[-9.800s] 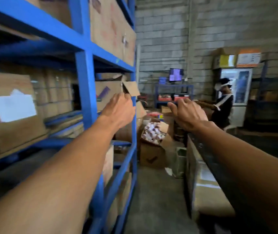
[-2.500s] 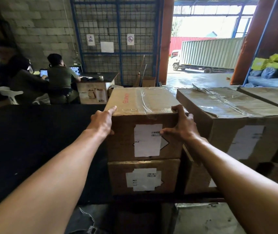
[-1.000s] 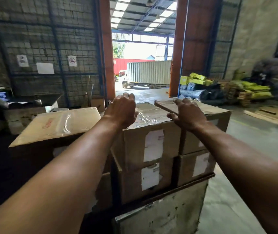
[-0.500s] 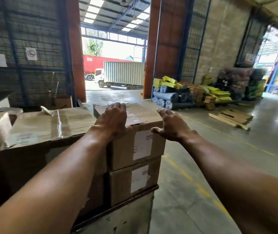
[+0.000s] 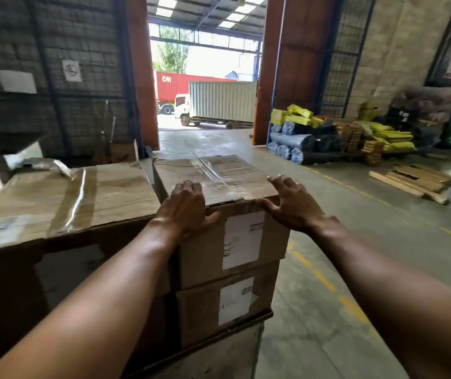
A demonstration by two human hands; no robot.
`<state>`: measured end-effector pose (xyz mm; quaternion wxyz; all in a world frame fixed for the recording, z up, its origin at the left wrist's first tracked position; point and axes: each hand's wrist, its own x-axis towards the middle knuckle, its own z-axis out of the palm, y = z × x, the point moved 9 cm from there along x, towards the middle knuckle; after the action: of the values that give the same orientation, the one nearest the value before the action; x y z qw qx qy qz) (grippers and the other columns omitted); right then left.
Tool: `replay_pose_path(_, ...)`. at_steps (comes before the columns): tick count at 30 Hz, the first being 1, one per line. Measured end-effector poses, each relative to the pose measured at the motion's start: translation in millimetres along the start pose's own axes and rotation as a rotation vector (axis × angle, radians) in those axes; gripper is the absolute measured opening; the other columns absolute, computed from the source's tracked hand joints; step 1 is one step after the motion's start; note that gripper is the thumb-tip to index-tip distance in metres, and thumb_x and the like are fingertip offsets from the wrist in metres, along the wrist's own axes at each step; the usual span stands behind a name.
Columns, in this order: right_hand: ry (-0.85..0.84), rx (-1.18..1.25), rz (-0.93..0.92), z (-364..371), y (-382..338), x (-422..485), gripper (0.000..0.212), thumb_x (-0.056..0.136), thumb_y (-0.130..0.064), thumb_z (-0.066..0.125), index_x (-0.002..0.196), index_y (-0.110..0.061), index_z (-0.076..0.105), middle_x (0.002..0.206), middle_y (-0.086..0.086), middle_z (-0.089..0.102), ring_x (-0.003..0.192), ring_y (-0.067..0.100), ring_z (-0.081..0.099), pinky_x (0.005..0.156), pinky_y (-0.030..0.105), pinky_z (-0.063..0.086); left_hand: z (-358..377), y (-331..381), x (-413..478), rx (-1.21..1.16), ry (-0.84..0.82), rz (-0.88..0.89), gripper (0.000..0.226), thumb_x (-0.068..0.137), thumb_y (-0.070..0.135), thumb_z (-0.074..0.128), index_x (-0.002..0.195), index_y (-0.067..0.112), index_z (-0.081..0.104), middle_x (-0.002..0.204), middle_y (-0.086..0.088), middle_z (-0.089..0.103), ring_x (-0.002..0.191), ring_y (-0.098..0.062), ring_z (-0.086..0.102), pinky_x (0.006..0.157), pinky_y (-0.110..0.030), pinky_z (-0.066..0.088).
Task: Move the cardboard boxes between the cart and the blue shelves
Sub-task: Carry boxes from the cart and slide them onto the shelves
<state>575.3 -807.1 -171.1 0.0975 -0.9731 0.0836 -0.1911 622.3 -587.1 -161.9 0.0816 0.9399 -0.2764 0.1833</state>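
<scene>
Resting on: the top cardboard box [image 5: 219,184], both hands, at its near top edge.
Left hand [image 5: 184,212]: palm down on the near left corner, fingers flat on the lid, thumb hooked over the front face; pressed on the box, not closed round it.
Right hand [image 5: 291,205]: fingers spread wide apart, thumb tip at the near right edge; whether the palm touches the lid, I cannot tell.
Top cardboard box, look: brown, creased, sealed with clear glossy tape along the lid seam; a white label [image 5: 242,239] on the near face, print too blurred to read.
Top cardboard box, place: stacked squarely on a lower box [image 5: 227,305] of the same kind, which carries its own white label.
Cart [image 5: 219,348]: only a dark edge and pale panel under the stack show.
Larger box [image 5: 63,198]: just beside on the left, wider, taped, its lid slightly lower.
Floor [image 5: 383,242]: grey concrete with a dashed yellow line.
Beyond: an open doorway with a white truck [image 5: 216,105] outside; blue rolls and yellow sacks [image 5: 298,129] piled by the right wall.
</scene>
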Motion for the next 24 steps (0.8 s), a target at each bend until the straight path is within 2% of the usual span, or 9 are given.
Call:
replay_pose_path(3,-0.022,0.034,-0.031,12.8,7.3,9.4,0.087,0.078,-0.081,0.034,0.145,-0.027,0.04,0.153,0.008,0.037,0.139,0.031,0.032,0.115,0.046,0.027,8.0,-4.4,-4.1,0.043,0.032,-0.055,0.086,0.081,0.073,0.045,0.126,0.0,0.05,0.123,-0.017,0.053,0.117,-0.031,0.05,0.093,-0.038,0.045)
replay_pose_path(6,0.034,0.09,-0.069,15.7,17.2,12.9,0.079,0.079,-0.079,0.039,0.135,-0.025,0.053,0.141,0.008,0.048,0.128,0.031,0.039,0.108,0.04,0.029,10.1,0.4,-4.4,0.068,0.076,-0.121,0.093,0.075,0.077,0.034,0.126,0.002,0.052,0.126,-0.016,0.055,0.118,-0.03,0.051,0.099,-0.038,0.041)
replay_pose_path(9,0.109,0.142,-0.098,14.8,25.0,14.6,0.093,0.069,-0.094,0.031,0.13,-0.029,0.056,0.136,0.006,0.05,0.125,0.032,0.04,0.104,0.041,0.033,13.7,4.9,-6.7,0.099,0.114,-0.189,0.102,0.064,0.078,0.022,0.126,0.004,0.053,0.127,-0.015,0.057,0.119,-0.031,0.051,0.104,-0.044,0.038)
replay_pose_path(11,0.145,0.198,-0.11,16.0,26.2,14.6,0.093,0.066,-0.094,0.036,0.126,-0.027,0.06,0.134,0.005,0.05,0.123,0.029,0.042,0.105,0.042,0.032,16.2,2.9,-9.5,0.078,0.145,-0.247,0.097,0.065,0.078,0.028,0.125,0.005,0.055,0.126,-0.016,0.057,0.119,-0.033,0.05,0.102,-0.047,0.038)
replay_pose_path(14,0.161,0.398,-0.085,24.9,33.8,11.7,0.076,0.07,-0.081,0.056,0.124,-0.027,0.059,0.133,-0.001,0.042,0.121,0.024,0.048,0.104,0.046,0.039,15.1,6.1,-18.8,0.037,0.265,-0.307,0.091,0.068,0.074,0.034,0.114,0.0,0.063,0.115,-0.023,0.061,0.11,-0.038,0.052,0.098,-0.047,0.038)
replay_pose_path(16,0.184,0.456,-0.108,33.1,37.6,9.4,0.074,0.07,-0.08,0.059,0.126,-0.03,0.054,0.135,-0.003,0.036,0.123,0.022,0.047,0.101,0.051,0.044,18.1,7.4,-28.9,-0.046,0.322,-0.371,0.088,0.07,0.074,0.042,0.118,0.003,0.062,0.121,-0.024,0.052,0.116,-0.039,0.044,0.1,-0.048,0.035)
replay_pose_path(19,0.177,0.459,-0.164,40.8,41.0,10.9,0.085,0.063,-0.083,0.06,0.13,-0.031,0.048,0.141,-0.001,0.03,0.126,0.022,0.043,0.1,0.052,0.046,33.6,7.7,-38.7,-0.177,0.246,-0.493,0.088,0.066,0.069,0.07,0.132,0.017,0.046,0.144,-0.019,0.021,0.134,-0.039,0.016,0.106,-0.053,0.031)
replay_pose_path(21,0.157,0.419,-0.25,42.8,40.1,12.1,0.092,0.059,-0.076,0.071,0.133,-0.028,0.043,0.141,0.002,0.028,0.125,0.027,0.043,0.098,0.054,0.048,37.4,7.4,-38.9,-0.195,0.2,-0.531,0.095,0.058,0.062,0.082,0.133,0.024,0.038,0.15,-0.017,0.006,0.139,-0.042,0.005,0.106,-0.058,0.031)
replay_pose_path(24,0.145,0.345,-0.37,46.1,36.7,14.5,0.1,0.055,-0.061,0.085,0.134,-0.024,0.037,0.141,0.007,0.028,0.124,0.032,0.043,0.093,0.057,0.049,38.4,5.4,-36.6,-0.156,0.134,-0.491,0.109,0.048,0.047,0.092,0.137,0.022,0.034,0.15,-0.016,0.009,0.139,-0.044,0.011,0.106,-0.061,0.033)
